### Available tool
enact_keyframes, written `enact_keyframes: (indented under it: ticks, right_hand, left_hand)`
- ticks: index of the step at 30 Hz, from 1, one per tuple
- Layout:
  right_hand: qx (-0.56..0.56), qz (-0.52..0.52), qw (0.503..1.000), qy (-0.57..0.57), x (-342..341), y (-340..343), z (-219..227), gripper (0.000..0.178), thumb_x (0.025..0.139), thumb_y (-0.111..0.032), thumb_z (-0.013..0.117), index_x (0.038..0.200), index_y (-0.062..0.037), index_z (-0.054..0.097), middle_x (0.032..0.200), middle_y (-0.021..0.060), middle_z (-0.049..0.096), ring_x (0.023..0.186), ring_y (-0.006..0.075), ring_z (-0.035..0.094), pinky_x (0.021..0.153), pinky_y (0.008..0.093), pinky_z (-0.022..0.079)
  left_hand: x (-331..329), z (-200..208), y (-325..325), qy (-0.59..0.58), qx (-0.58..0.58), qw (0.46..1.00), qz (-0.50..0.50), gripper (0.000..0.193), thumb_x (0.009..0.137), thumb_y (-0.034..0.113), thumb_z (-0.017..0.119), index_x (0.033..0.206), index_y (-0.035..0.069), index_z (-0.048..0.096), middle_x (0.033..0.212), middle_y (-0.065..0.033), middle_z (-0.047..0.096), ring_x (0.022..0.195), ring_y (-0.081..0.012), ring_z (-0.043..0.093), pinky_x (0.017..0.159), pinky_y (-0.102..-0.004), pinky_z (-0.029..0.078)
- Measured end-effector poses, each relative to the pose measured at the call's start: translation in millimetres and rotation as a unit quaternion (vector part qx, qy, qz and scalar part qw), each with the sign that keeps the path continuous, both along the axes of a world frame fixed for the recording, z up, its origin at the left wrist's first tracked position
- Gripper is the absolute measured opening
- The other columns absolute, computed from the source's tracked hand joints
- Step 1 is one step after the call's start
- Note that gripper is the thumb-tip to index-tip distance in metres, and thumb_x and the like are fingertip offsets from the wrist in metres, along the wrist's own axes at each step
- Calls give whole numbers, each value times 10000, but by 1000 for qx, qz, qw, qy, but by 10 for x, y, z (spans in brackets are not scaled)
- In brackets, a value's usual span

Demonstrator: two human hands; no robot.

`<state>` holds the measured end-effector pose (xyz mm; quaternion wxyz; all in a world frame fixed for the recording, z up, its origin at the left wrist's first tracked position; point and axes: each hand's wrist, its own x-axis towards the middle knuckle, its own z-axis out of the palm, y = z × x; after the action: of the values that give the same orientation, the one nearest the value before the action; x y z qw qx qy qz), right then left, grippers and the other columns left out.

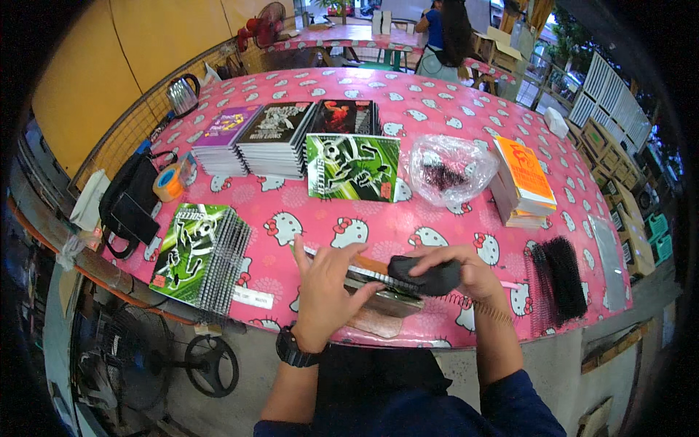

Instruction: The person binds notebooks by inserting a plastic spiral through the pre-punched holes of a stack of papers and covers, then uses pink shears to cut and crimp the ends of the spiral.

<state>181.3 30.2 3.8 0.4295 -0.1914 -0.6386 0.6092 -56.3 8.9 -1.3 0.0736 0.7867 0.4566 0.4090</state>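
My left hand (325,285), with a black watch at the wrist, grips a notebook (368,275) held with its edge up near the table's front. My right hand (470,275) is closed round a dark grey rounded block (429,277), whose kind I cannot make out, against the notebook's right end. From that end a thin spiral coil (489,309) trails below my right wrist. A metal block or stand (393,302) sits under the notebook, partly hidden. To the left, a stack of green coil-bound notebooks (191,251) lies fanned out.
Further back are stacks of purple (231,125) and black notebooks (277,122), with a green one (353,167) leaning in front. A plastic bag (451,169), orange-covered books (526,175) and a bundle of black coils (561,280) lie right. A black bag (129,197) and tape roll (169,183) lie left.
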Motion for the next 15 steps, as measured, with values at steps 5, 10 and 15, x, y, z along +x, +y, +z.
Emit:
enact_keyframes:
  ticks: [5, 10, 15]
  right_hand:
    - [91, -197, 907, -362, -58, 156, 36, 436, 774, -377, 647, 979, 7, 646, 944, 111, 637, 908, 197, 575, 813, 332, 440]
    - [119, -185, 904, -368, -138, 299, -38, 458, 778, -388, 641, 987, 19, 639, 954, 128, 633, 936, 201, 573, 828, 334, 437]
    - [85, -39, 978, -187, -381, 182, 113, 337, 820, -269, 622, 1013, 8, 634, 1025, 121, 623, 973, 190, 567, 870, 325, 421]
  left_hand:
    - [2, 6, 3, -14, -18, 1000, -1, 649, 617, 260, 785, 1163, 73, 490, 939, -31, 612, 890, -230, 554, 1043, -583, 97]
    - [-5, -85, 24, -13, -13, 1000, 8, 771, 602, 258, 805, 1238, 58, 419, 1058, -78, 578, 995, -241, 522, 1052, -538, 144]
    - [-143, -496, 128, -387, 12, 921, 51, 941, 600, 167, 828, 1344, 6, 275, 1266, -143, 411, 1144, -234, 417, 995, -371, 307]
